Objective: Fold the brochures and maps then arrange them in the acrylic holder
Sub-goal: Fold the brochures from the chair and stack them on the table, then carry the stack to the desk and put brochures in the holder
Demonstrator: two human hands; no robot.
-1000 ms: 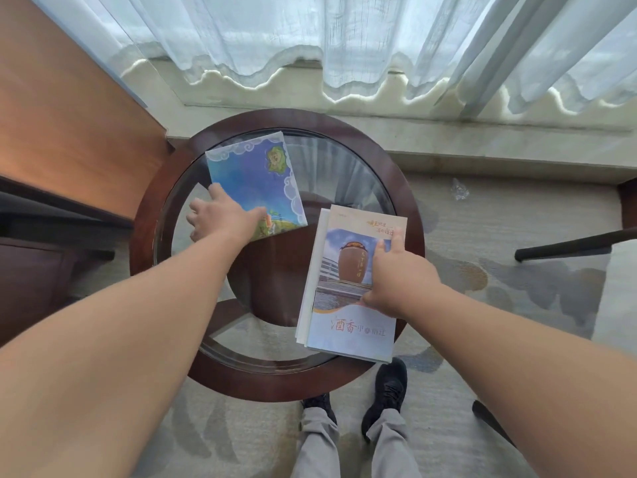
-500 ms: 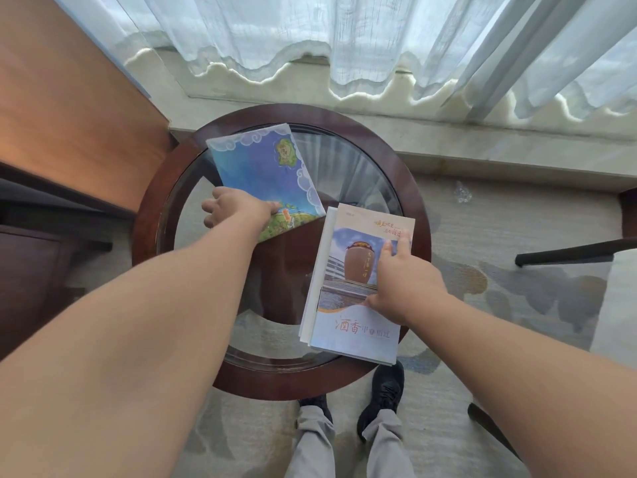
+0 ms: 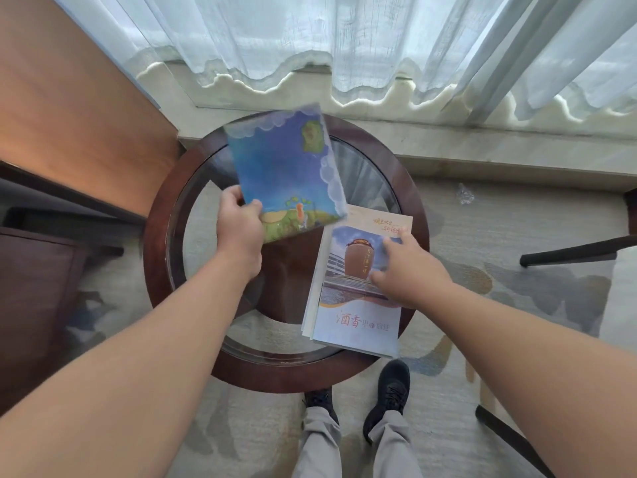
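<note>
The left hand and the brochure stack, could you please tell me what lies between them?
In the head view, only bare glass tabletop lies between the left hand, gripping the map, and the brochure stack, with dark wood showing beneath.

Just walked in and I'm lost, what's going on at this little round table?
A person is handling brochures over a round glass-topped table. Their left hand grips a blue illustrated brochure by its lower corner, holding it tilted above the glass. Their right hand rests with its fingers spread on a stack of brochures lying flat at the table's right side.
</note>
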